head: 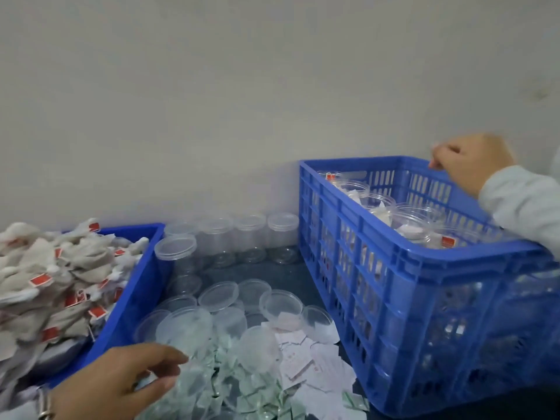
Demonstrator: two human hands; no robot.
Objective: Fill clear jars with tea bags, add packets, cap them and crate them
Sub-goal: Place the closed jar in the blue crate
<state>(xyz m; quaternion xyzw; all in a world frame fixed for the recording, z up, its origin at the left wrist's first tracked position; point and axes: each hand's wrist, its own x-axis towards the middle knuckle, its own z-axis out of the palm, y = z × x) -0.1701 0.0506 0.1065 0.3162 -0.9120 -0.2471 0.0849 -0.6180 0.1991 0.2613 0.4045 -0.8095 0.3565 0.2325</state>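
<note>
1. While filled jars point(412, 221) stand inside the blue crate point(394, 268), the right hand point(471, 160) hovers over the crate's far rim, fingers curled; whether it holds anything is unclear through blur.
2. Left of the crate, the left hand point(127, 380) reaches with loosely spread fingers, gripping nothing, toward loose lids point(219, 295) and packets point(306, 359).
3. Crating looks just done; next likely calls for an empty jar point(280, 237) from the row left of the crate.
4. Further left, a blue tray point(136, 286) holds heaped tea bags point(45, 268).
5. A dark surface point(272, 272) meets a plain pale wall point(242, 86) behind the crate.
</note>
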